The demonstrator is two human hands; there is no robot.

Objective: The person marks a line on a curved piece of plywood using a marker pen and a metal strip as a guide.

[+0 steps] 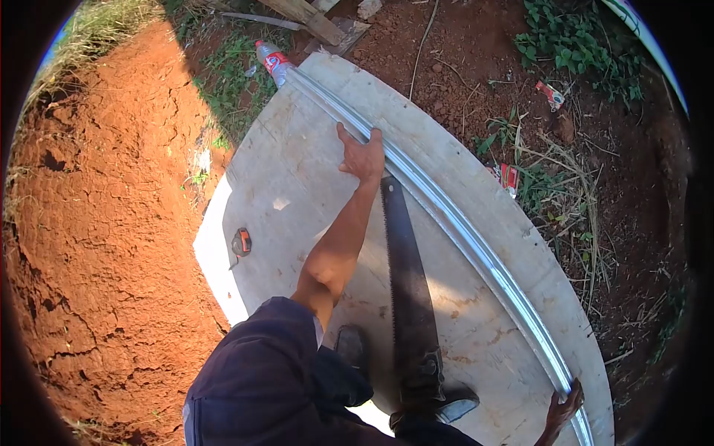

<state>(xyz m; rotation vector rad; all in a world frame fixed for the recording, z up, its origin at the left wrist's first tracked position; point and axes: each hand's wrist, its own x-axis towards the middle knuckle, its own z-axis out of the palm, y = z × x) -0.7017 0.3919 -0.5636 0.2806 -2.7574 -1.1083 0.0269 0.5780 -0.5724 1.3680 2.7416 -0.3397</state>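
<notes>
A long shiny metal strip (pixel 465 223) runs diagonally over a pale board (pixel 297 178). My left hand (pixel 362 154) grips it towards its upper end, thumb and fingers on either side. Near the lower right, my right hand (pixel 567 407) is closed round the same strip. A handsaw (pixel 409 275) lies on the board between my arms, its blade tip close below my left hand and its handle near my shoes. The strip's upper end meets a plastic bottle (pixel 274 62) with a red label. An orange and black tape measure (pixel 241 242) rests on the board's left part.
My shoes (pixel 456 406) are on the board's lower part. Red soil (pixel 111 223) lies left of it. Wooden pieces (pixel 323 28) are beyond the top edge. Red wrappers (pixel 509 180), dry grass and green plants (pixel 580 48) are on the ground at right.
</notes>
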